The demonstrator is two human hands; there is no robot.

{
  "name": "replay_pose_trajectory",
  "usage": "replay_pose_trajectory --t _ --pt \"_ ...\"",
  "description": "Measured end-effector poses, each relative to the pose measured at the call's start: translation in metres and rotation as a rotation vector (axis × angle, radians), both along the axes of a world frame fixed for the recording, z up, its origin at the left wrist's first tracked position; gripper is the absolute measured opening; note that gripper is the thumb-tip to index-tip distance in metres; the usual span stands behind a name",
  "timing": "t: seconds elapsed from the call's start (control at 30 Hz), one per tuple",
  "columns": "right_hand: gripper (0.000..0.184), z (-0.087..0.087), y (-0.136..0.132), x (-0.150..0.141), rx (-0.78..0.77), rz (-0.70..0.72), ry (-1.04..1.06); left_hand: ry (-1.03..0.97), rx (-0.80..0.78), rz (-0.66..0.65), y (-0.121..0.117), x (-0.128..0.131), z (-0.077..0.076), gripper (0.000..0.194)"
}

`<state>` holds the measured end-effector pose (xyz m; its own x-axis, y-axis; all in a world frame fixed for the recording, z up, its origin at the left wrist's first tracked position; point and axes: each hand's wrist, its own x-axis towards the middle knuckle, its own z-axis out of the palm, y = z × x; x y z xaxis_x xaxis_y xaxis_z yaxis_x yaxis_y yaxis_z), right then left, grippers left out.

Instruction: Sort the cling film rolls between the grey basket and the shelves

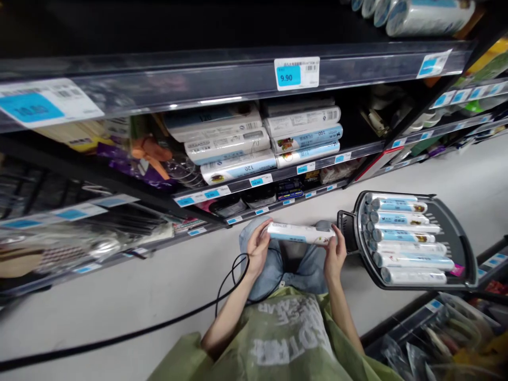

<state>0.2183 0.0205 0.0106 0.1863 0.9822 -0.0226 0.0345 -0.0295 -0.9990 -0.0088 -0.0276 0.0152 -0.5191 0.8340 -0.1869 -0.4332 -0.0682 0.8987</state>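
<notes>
I had the white cylindrical roll with pale-blue printed bands and a glossy plastic wrap [299, 233] just right of centre in the frame, held nearly level above the person's lap. The left hand [257, 247] had its grip around the roll's left end, and the right hand [335, 246] held the right end, so both grips were narrow, with the roll between them. Below it I saw faded blue denim trousers [262, 283], bent at the knees, and an olive-green top with white lettering [288, 341] at the bottom centre. A thin black cable [159, 330] ran from the lower left to the left wrist, looping there.

At the right of the frame stood a black plastic basket [462, 230] on the pale grey floor [130, 301]; several similar wrapped rolls [413, 261] lay side by side in it, with a small bright-pink item [457, 270] by their right ends.

Above centre, I could make out two neighbouring stacks of white-and-blue rolls [238, 168] on a dark shelf edged with blue-and-white price tags [261, 180]. Higher up, a larger tag reading 9.90 [297, 74] was fixed to another shelf edge [190, 82].
</notes>
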Motion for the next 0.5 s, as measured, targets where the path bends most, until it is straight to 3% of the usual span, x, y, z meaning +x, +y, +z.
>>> replay_pose_trajectory --t 0.17,0.37,0.5 --pt "0.06 -0.002 0.002 -0.005 -0.101 -0.074 0.182 -0.093 0.099 -0.033 0.005 0.003 0.008 0.05" --pt "0.055 -0.003 -0.002 0.0 0.013 0.073 0.184 -0.107 -0.104 0.062 0.014 0.006 -0.02 0.045" --pt "0.063 -0.009 0.002 -0.004 -0.032 0.034 0.258 -0.127 -0.051 0.029 0.01 0.007 -0.028 0.055"
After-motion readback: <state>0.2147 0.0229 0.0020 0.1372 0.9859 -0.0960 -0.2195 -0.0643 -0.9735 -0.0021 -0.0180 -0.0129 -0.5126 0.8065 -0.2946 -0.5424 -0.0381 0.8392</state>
